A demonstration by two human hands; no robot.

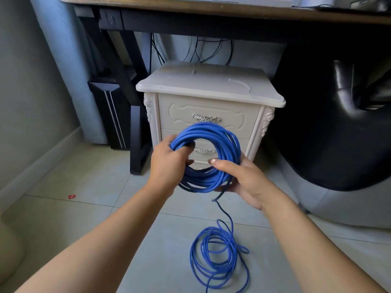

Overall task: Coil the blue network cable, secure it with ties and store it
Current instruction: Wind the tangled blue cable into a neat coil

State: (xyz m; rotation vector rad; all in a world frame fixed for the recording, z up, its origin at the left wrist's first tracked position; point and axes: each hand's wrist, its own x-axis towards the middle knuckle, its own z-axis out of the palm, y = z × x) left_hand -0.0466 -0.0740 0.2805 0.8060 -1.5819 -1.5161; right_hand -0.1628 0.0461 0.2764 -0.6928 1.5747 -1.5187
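Standing at twelve o'clock, a cream carved nightstand (209, 89) sits under a dark wooden desk (190, 9), with a black padded chair (328, 123) at three. The glossy blue network cable (222, 134) hangs coiled before the drawers. The left hand (167, 163) curls its fingers round the nine o'clock side. The right hand (243, 176) pinches five o'clock between thumb and fingers. Slack loops (218, 254) lie on pale tiles (84, 187) at six.

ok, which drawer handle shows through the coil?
The lower handle: it sits framed inside the opening of the held coil. The upper handle lies outside the ring, just above its top edge.
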